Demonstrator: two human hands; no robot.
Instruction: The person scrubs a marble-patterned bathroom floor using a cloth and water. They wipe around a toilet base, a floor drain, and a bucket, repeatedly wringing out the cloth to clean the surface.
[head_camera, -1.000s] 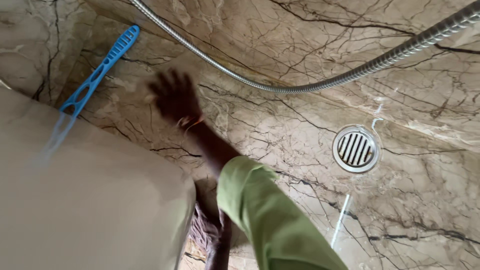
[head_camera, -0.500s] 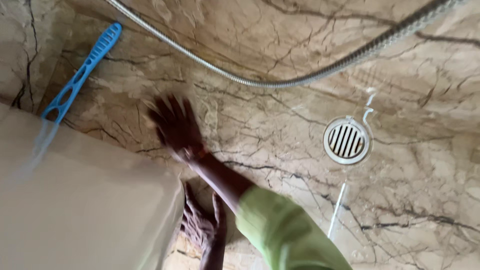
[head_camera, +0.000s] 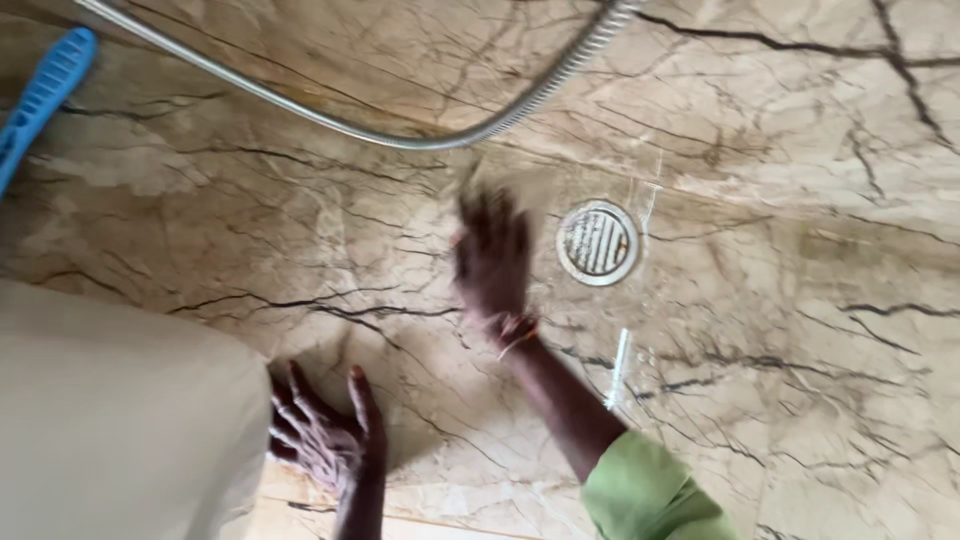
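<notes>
My right hand (head_camera: 492, 262) is stretched out flat over the wet brown marble floor (head_camera: 800, 330), fingers apart and blurred. It holds nothing and lies just left of a round metal floor drain (head_camera: 598, 242). An orange band circles its wrist, and a green sleeve (head_camera: 650, 495) covers the forearm. My left hand (head_camera: 322, 435) is low in the view, fingers spread and empty. It rests beside a beige fabric-covered leg (head_camera: 110, 420).
A flexible metal shower hose (head_camera: 400, 135) curves across the top of the floor. A blue plastic handle (head_camera: 40, 100) lies at the far left edge. A thin streak of water (head_camera: 620, 368) glints below the drain.
My right hand has swept to the right across the floor, from near the blue handle to beside the drain. More of my left hand shows now. The view has shifted right.
</notes>
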